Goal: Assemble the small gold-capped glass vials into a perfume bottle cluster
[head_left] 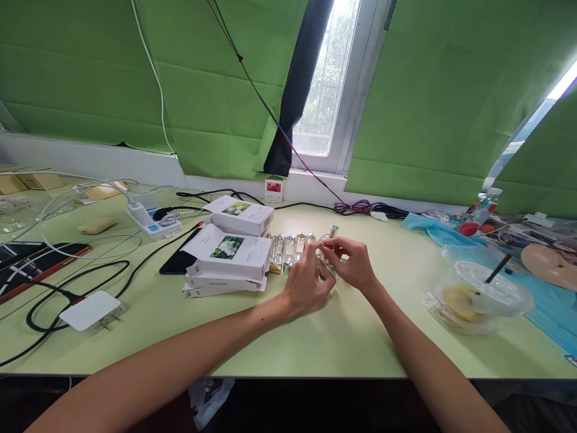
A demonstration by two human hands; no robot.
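Note:
My left hand (306,281) is wrapped round a small clear glass perfume bottle (323,270), most of it hidden by the fingers. At the top of that bottle my right hand (354,261) is closed in a pinch; what lies between its fingertips is too small and covered to make out. Several similar glass bottles (290,248) stand in a row just behind and left of my hands, some with gold-coloured or silvery tops. A silvery cap (333,231) shows beyond my right fingers. Left of the row, white cartons (247,260) with a flower picture lie stacked.
Another white carton (243,215) lies behind the stack, near a dark tablet or phone (174,260). Cables, a power strip (155,225) and a white charger (92,311) occupy the left. A bagged drink cup (473,300) and blue plastic (518,300) are on the right.

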